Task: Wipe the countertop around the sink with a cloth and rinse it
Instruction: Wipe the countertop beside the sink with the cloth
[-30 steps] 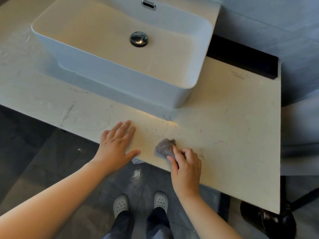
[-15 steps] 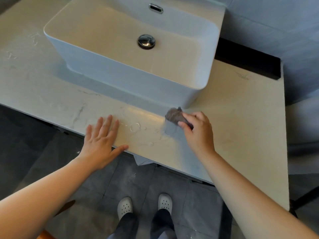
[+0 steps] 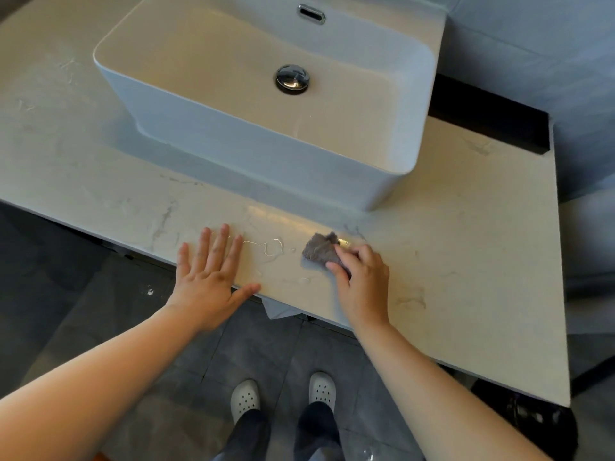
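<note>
Lying crumpled on the pale marbled tabletop [image 3: 466,244], a small grey cloth [image 3: 318,250] is gripped by the right hand [image 3: 361,284], whose fingers are curled over its near side and press it down onto the stone. The cloth is found close to the front edge of the tabletop, before the right-hand corner of the white sink [image 3: 266,154] but apart from its wall. The left hand [image 3: 208,281] is laid flat with straight, spread fingers and nothing is held in it; its fingers rest on the tabletop, while the palm reaches past the front edge. Thin wet streaks [image 3: 273,249] are seen on the stone between the two hands. A round metal drain plug [image 3: 292,78] is set in the bottom of the sink, and an oval overflow slot [image 3: 311,14] is seen in its back wall. Below the tabletop, a pair of white perforated shoes [image 3: 245,399] is planted on the dark grey tiled floor [image 3: 83,311].
</note>
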Action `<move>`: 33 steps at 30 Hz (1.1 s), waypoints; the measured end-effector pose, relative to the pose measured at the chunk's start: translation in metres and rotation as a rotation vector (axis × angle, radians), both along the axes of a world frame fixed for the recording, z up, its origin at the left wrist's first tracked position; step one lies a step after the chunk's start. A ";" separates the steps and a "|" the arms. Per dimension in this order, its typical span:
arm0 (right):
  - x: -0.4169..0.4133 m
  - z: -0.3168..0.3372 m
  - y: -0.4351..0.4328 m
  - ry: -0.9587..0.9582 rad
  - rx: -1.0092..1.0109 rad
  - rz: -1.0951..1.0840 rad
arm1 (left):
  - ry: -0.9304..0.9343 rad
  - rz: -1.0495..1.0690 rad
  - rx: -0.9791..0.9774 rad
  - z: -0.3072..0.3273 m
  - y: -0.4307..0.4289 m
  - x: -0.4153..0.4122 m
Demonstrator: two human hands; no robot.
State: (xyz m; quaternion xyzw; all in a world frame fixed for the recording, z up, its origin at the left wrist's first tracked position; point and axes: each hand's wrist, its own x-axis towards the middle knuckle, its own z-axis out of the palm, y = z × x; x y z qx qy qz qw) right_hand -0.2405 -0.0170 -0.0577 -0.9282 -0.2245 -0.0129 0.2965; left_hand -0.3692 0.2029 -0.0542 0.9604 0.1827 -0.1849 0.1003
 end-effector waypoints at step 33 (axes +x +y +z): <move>0.051 0.000 0.065 -0.008 -0.013 -0.060 | -0.092 -0.124 0.092 0.004 0.021 -0.003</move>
